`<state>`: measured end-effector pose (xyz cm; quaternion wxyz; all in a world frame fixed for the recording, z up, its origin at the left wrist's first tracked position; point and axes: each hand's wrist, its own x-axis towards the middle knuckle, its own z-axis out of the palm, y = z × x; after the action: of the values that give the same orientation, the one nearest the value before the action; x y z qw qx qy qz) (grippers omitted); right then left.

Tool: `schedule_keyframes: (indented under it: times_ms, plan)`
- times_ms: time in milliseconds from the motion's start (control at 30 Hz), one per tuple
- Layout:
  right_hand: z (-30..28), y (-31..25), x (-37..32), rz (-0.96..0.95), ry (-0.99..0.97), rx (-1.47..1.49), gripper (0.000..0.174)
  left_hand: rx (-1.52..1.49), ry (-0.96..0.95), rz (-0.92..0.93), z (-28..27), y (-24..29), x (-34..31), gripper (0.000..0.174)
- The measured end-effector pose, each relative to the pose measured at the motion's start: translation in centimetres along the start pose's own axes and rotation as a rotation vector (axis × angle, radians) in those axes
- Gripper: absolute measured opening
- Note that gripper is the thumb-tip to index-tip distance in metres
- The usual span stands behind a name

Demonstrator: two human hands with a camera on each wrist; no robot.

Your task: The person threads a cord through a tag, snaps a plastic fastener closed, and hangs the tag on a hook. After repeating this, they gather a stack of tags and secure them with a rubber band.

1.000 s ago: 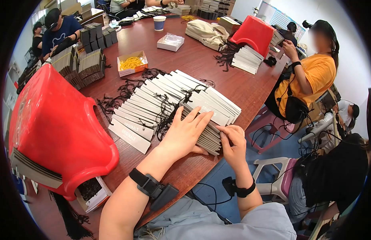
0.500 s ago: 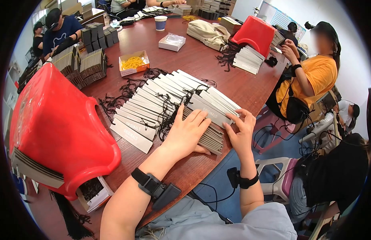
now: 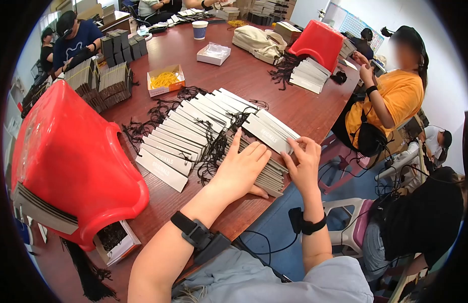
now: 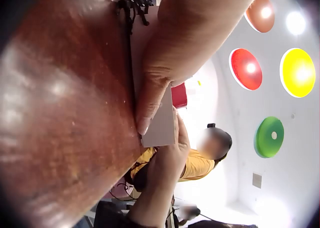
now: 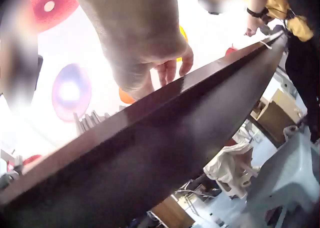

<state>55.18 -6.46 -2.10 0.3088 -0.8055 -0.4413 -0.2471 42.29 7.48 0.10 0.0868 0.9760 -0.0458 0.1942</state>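
Observation:
My left hand (image 3: 241, 169) lies over a slanted stack of grey tags (image 3: 272, 178), fingers across the top and thumb along the near side. The left wrist view shows that thumb pressed to a flat grey tag face (image 4: 161, 128) at the tabletop. With thumb and fingertips, my right hand (image 3: 304, 164) pinches the near end of a grey tag printed ORIGINALS (image 3: 266, 132), which lies on the right part of a fanned row. More printed tags (image 3: 162, 169) overlap leftward, with tangled black cords (image 3: 209, 151) at their ends.
An upturned red stool (image 3: 77, 156) stands at left, close to the fanned row. Behind are a box of yellow rubber bands (image 3: 165, 81), a white box (image 3: 213, 53), a paper cup (image 3: 199, 30) and a cloth bag (image 3: 259, 43). The table edge runs just beneath my right hand.
My right hand has moved up and right from the stack's end, bringing a printed tag onto the fanned row. My left hand has stayed over the stack, shifting slightly.

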Motion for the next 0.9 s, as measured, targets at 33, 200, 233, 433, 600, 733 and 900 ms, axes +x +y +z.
schedule_keyframes:
  times_ms: [33, 200, 233, 433, 600, 733, 900]
  plan:
    - [0.0, 0.0, 0.0, 0.000, 0.004, 0.001, 0.027, -0.004, 0.008, 0.007, 0.1, 0.2, 0.1, 0.084]
    - [0.3, 0.6, -0.1, 0.027, -0.012, 0.072, 0.029, -0.017, -0.026, -0.007, 0.1, 0.6, 0.6, 0.084]
    - [0.4, 0.7, -0.2, 0.041, -0.016, 0.104, 0.030, -0.023, -0.033, -0.014, 0.1, 0.7, 0.6, 0.084]
    - [1.1, 1.0, -0.5, 0.132, 0.001, 0.226, 0.034, -0.007, 0.013, -0.005, 0.5, 0.5, 0.5, 0.083]
    - [0.9, 1.0, -0.4, 0.144, 0.001, 0.226, 0.035, -0.013, -0.001, -0.008, 0.3, 0.6, 0.5, 0.082]
    - [0.3, 0.6, -0.6, 0.104, 0.012, 0.208, 0.033, -0.024, 0.019, -0.001, 0.2, 0.6, 0.6, 0.080]
    - [-0.5, 0.3, -1.4, 0.083, 0.013, 0.340, 0.026, -0.036, 0.027, -0.008, 0.2, 0.6, 0.6, 0.080]
